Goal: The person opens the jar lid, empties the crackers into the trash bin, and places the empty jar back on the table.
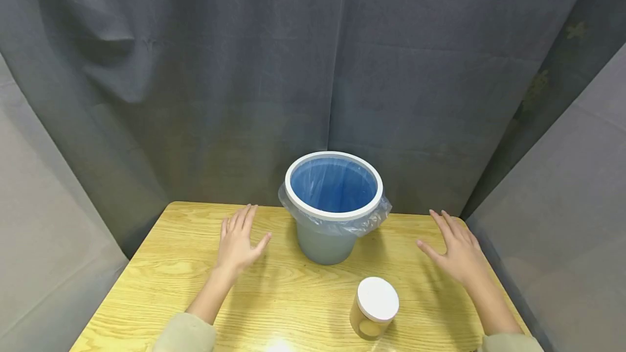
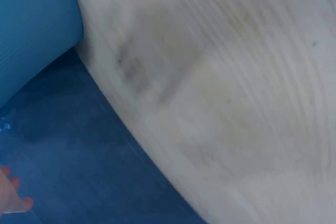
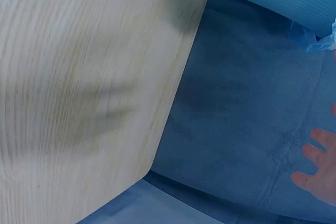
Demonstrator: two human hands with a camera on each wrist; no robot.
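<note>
Flanking a lined bin [image 1: 324,242] and a lidded jar [image 1: 374,305] on a table [image 1: 168,265], a person's left hand [image 1: 237,243] and right hand [image 1: 456,250] hovered empty, fingers spread.

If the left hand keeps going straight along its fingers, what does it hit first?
Probably the dark grey curtain behind the table. The left hand points to the left of the bin, so it should pass it; how far back the curtain hangs is unclear.
</note>
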